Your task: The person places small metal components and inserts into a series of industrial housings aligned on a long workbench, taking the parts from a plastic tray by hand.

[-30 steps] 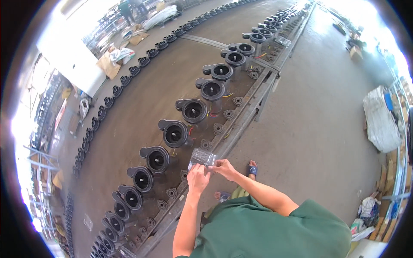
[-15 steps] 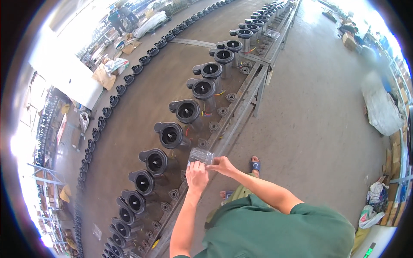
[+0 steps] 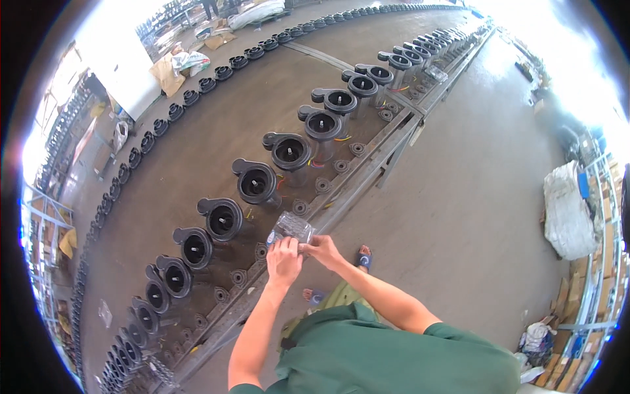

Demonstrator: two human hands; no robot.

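Observation:
Both my hands hold a clear plastic bag (image 3: 294,227) of small greyish pieces, too small to name, over the bench's near edge. My left hand (image 3: 284,264) is closed on the bag's near left edge, fingers bent over it. At the near right corner, my right hand (image 3: 322,251) pinches the plastic between thumb and fingers. Left of the bag stands a black round pump housing (image 3: 224,220) with a side outlet and a metal shaft in its middle. A grey ring-shaped flange (image 3: 261,252) lies just left of the bag, partly hidden.
Similar housings on metal cylinders line the bench, with flanges along its metal rail (image 3: 354,187). Another clear bag (image 3: 436,73) lies farther up the bench. A curved row of black parts (image 3: 161,127) runs along the left. A large white sack (image 3: 569,210) stands at the right.
The view has turned, so the bench runs more slantwise. The bag and both hands sit slightly farther left in the picture; both hands keep hold of the bag.

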